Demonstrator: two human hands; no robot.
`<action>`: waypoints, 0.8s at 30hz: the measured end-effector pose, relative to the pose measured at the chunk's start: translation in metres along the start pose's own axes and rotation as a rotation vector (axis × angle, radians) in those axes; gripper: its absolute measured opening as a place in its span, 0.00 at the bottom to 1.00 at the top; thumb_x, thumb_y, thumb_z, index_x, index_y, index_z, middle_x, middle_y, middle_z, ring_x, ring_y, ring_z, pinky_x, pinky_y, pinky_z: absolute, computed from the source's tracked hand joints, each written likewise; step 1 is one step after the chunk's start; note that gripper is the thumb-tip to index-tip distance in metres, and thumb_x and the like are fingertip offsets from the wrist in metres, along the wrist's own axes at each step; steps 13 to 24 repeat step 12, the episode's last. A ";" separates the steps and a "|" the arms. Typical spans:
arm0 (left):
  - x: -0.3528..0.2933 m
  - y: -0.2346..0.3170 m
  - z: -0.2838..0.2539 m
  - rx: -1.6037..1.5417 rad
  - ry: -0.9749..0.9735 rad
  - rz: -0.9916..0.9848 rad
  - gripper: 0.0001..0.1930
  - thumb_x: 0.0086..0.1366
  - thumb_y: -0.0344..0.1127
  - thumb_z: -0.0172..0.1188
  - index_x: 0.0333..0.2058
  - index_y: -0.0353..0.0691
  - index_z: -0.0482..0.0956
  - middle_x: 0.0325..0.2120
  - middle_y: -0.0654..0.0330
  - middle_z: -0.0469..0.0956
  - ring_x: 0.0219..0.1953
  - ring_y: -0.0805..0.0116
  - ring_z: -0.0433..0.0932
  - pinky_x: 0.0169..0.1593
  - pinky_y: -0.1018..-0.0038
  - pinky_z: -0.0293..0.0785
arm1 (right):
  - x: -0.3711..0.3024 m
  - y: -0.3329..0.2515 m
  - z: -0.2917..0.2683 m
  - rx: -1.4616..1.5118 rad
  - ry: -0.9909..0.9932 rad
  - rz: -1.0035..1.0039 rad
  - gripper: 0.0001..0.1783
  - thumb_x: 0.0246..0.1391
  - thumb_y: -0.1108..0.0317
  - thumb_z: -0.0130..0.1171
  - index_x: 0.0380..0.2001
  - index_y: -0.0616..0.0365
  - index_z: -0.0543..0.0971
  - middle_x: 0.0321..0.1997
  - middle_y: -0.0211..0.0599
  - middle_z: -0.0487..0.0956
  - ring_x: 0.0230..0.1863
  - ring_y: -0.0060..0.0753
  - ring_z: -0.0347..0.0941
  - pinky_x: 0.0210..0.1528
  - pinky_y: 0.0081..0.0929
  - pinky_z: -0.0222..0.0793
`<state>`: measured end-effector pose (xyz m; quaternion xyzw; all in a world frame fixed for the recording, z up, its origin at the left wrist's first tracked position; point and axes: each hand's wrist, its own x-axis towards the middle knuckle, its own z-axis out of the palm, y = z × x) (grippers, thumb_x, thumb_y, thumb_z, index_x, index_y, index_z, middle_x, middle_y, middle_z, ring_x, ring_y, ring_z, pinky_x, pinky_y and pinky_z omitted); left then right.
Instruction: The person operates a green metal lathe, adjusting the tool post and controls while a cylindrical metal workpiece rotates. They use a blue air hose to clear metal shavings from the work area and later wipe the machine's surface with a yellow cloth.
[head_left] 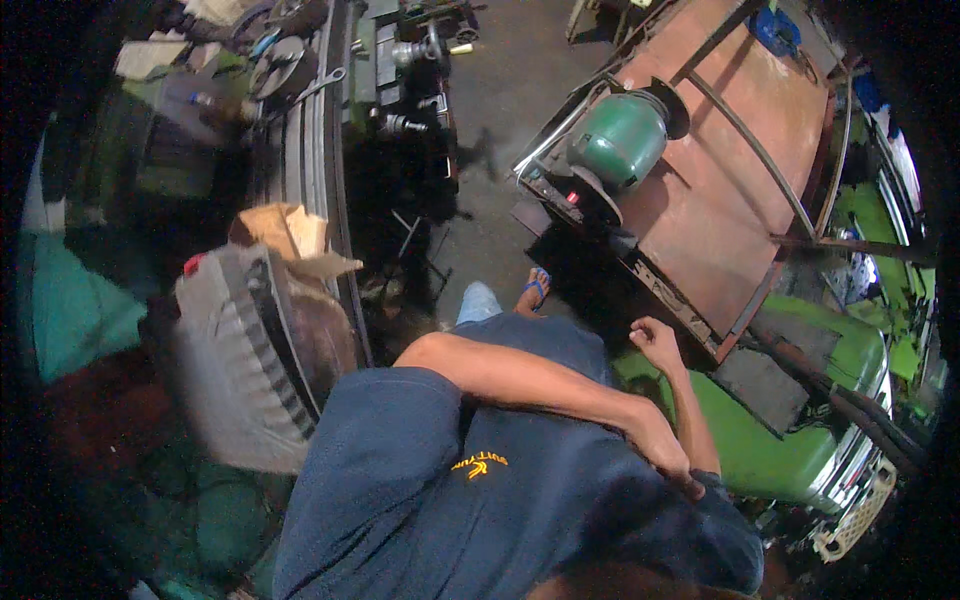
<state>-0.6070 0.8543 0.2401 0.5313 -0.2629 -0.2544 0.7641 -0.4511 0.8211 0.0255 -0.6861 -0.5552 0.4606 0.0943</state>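
My left arm crosses the front of my dark blue shirt [560, 470]. At its end my left hand [662, 448] rests against my right upper arm, its fingers bent onto the edge of the right sleeve [715, 510]. The fingertips show only in part. My right forearm is raised, and my right hand [655, 343] hangs in the air with loosely bent fingers, a little apart and with nothing in them. Nearest to it is the edge of a reddish-brown metal table [700, 230].
A green bench grinder [620, 140] stands beyond my right hand. On the left lie a machine bed [305, 170], a wrench [322, 85], a grey ribbed casing [235, 350] and torn cardboard [295, 235] on top. At right sits a green machine body [850, 360]. My sandalled foot [535, 290] is below.
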 end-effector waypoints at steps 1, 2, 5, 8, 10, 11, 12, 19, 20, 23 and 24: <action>-0.003 -0.013 -0.005 -0.012 0.006 0.027 0.35 0.78 0.59 0.32 0.60 0.32 0.71 0.47 0.50 0.78 0.46 0.65 0.72 0.52 0.70 0.68 | -0.003 0.004 0.005 0.004 -0.019 0.040 0.11 0.52 0.67 0.64 0.37 0.61 0.82 0.29 0.38 0.81 0.26 0.29 0.73 0.34 0.27 0.71; -0.006 -0.028 -0.011 -0.024 -0.002 0.049 0.35 0.78 0.59 0.31 0.60 0.34 0.72 0.42 0.52 0.78 0.41 0.67 0.73 0.48 0.72 0.69 | -0.009 0.012 0.012 0.012 -0.027 0.088 0.11 0.52 0.67 0.64 0.37 0.61 0.82 0.28 0.38 0.81 0.26 0.29 0.73 0.33 0.27 0.70; -0.019 -0.031 -0.018 -0.097 0.033 0.235 0.31 0.78 0.54 0.33 0.58 0.34 0.73 0.34 0.55 0.78 0.33 0.73 0.74 0.42 0.75 0.73 | -0.021 0.049 0.047 0.006 -0.012 0.155 0.10 0.52 0.65 0.65 0.36 0.59 0.82 0.28 0.39 0.82 0.28 0.32 0.77 0.35 0.29 0.73; -0.038 -0.010 -0.029 -0.052 -0.021 0.368 0.24 0.77 0.44 0.39 0.61 0.32 0.69 0.40 0.56 0.78 0.35 0.75 0.76 0.41 0.75 0.76 | -0.023 0.056 0.079 0.034 -0.085 0.302 0.12 0.51 0.63 0.68 0.37 0.57 0.83 0.31 0.43 0.83 0.34 0.41 0.81 0.40 0.35 0.76; -0.038 -0.029 -0.034 0.093 -0.072 0.639 0.22 0.76 0.37 0.43 0.64 0.34 0.66 0.47 0.56 0.78 0.41 0.75 0.78 0.43 0.75 0.77 | -0.016 0.032 0.089 0.066 -0.028 0.366 0.13 0.50 0.61 0.68 0.37 0.57 0.83 0.32 0.45 0.83 0.34 0.43 0.81 0.41 0.36 0.76; -0.034 -0.051 -0.031 0.155 -0.107 0.773 0.23 0.75 0.34 0.45 0.65 0.35 0.64 0.51 0.55 0.78 0.43 0.74 0.79 0.44 0.75 0.77 | -0.015 0.026 0.099 0.091 0.009 0.405 0.14 0.50 0.60 0.69 0.37 0.57 0.83 0.33 0.45 0.84 0.35 0.44 0.81 0.41 0.36 0.76; -0.046 -0.051 -0.033 0.133 -0.142 0.769 0.23 0.75 0.34 0.45 0.65 0.35 0.64 0.51 0.55 0.78 0.43 0.74 0.79 0.44 0.75 0.77 | -0.006 0.019 0.107 0.146 0.034 0.459 0.14 0.51 0.59 0.68 0.36 0.57 0.83 0.34 0.48 0.84 0.38 0.41 0.82 0.45 0.36 0.76; -0.046 -0.051 -0.033 0.133 -0.142 0.769 0.23 0.75 0.34 0.45 0.65 0.35 0.64 0.51 0.55 0.78 0.43 0.74 0.79 0.44 0.75 0.77 | -0.006 0.019 0.107 0.146 0.034 0.459 0.14 0.51 0.59 0.68 0.36 0.57 0.83 0.34 0.48 0.84 0.38 0.41 0.82 0.45 0.36 0.76; -0.046 -0.051 -0.033 0.133 -0.142 0.769 0.23 0.75 0.34 0.45 0.65 0.35 0.64 0.51 0.55 0.78 0.43 0.74 0.79 0.44 0.75 0.77 | -0.006 0.019 0.107 0.146 0.034 0.459 0.14 0.51 0.59 0.68 0.36 0.57 0.83 0.34 0.48 0.84 0.38 0.41 0.82 0.45 0.36 0.76; -0.046 -0.051 -0.033 0.133 -0.142 0.769 0.23 0.75 0.34 0.45 0.65 0.35 0.64 0.51 0.55 0.78 0.43 0.74 0.79 0.44 0.75 0.77 | -0.006 0.019 0.107 0.146 0.034 0.459 0.14 0.51 0.59 0.68 0.36 0.57 0.83 0.34 0.48 0.84 0.38 0.41 0.82 0.45 0.36 0.76; -0.046 -0.051 -0.033 0.133 -0.142 0.769 0.23 0.75 0.34 0.45 0.65 0.35 0.64 0.51 0.55 0.78 0.43 0.74 0.79 0.44 0.75 0.77 | -0.006 0.019 0.107 0.146 0.034 0.459 0.14 0.51 0.59 0.68 0.36 0.57 0.83 0.34 0.48 0.84 0.38 0.41 0.82 0.45 0.36 0.76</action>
